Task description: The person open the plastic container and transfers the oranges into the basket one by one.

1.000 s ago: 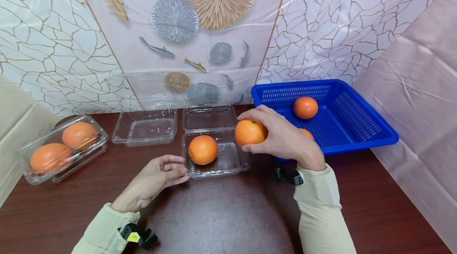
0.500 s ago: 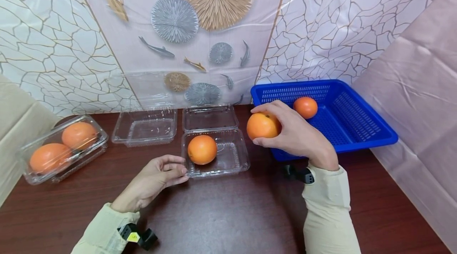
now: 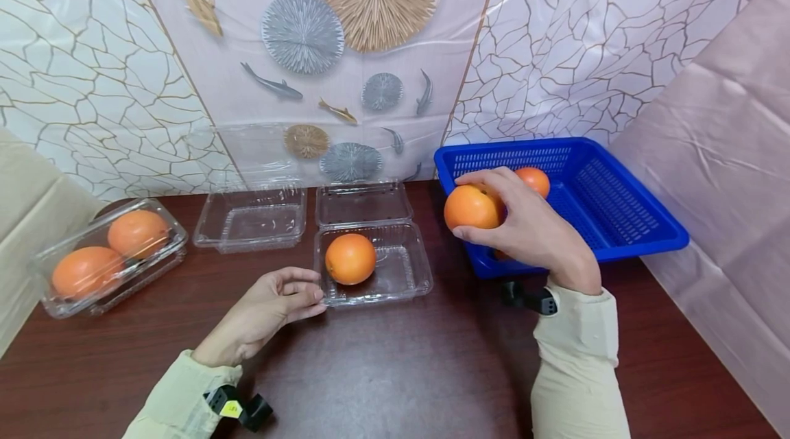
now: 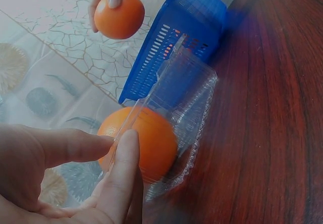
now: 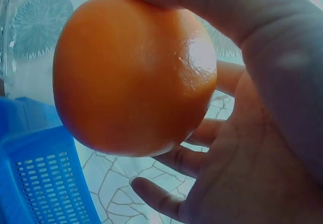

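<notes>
My right hand [image 3: 524, 226] holds an orange [image 3: 470, 207] in the air over the near left part of the blue basket [image 3: 623, 209]. In the right wrist view the thumb lies along that orange [image 5: 133, 77], with fingers behind it. My left hand [image 3: 271, 309] pinches the left rim of a clear plastic clamshell container [image 3: 401, 273] between thumb and fingers; the left wrist view shows this grip close up. The container stands with its lid [image 3: 364, 204] folded back, and one orange [image 3: 350, 258] sits in its left half. Another orange [image 3: 535, 182] lies in the basket, partly hidden by my right hand.
A second clear container [image 3: 262, 219] stands with its lid up, further back on the left. At far left a closed clear container [image 3: 169, 254] holds two oranges [image 3: 89, 272]. A patterned sheet [image 3: 370, 82] hangs behind the dark wooden table [image 3: 382, 370].
My right hand has moved right with the orange, from beside the clear container to over the blue basket. My left hand stays at the container's rim, and the orange in it has not moved.
</notes>
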Available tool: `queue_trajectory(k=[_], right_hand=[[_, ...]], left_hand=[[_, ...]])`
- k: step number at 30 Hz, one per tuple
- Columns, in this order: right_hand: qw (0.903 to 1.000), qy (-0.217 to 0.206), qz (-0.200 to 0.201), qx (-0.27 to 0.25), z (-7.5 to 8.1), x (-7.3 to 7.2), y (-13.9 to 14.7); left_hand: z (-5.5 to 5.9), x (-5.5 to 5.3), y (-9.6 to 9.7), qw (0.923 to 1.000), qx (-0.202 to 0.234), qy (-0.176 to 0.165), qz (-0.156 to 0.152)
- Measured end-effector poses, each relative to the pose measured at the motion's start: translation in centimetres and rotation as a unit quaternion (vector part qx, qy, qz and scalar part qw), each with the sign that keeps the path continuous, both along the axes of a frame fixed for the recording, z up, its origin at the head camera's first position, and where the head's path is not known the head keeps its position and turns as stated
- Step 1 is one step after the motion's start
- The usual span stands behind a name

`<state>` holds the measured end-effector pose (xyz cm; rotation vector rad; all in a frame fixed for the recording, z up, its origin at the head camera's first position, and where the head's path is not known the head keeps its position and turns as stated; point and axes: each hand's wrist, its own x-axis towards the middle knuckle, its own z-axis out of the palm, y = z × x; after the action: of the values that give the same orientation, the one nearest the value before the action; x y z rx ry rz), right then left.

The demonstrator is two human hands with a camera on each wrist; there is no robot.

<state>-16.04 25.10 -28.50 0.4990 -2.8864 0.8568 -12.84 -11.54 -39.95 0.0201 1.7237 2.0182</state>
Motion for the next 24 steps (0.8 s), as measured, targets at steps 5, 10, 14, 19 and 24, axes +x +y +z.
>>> queue_trajectory(k=[5,10,14,19,24], right_hand=[[0.9998,0.002,-0.017,-0.009,0.0,-0.1,0.5],[0.9993,0.0,-0.033,-0.017,0.0,-0.2,1.0],[0.9988,-0.012,-0.042,-0.019,0.1,-0.3,1.3],[0.9981,-0.025,-0.052,-0.02,0.1,-0.4,1.8],[0.9984,-0.027,-0.05,-0.009,-0.1,-0.5,2.2]], left_hand=[[0.0,0.0,0.0,1.0,-0.004,0.0,0.001],[0.0,0.0,0.1,1.0,-0.005,0.003,0.0],[0.0,0.0,0.1,1.0,-0.004,0.003,0.0],[0.0,0.0,0.0,1.0,0.002,0.002,-0.001],[0.0,0.0,0.0,1.0,0.002,0.001,-0.002]])
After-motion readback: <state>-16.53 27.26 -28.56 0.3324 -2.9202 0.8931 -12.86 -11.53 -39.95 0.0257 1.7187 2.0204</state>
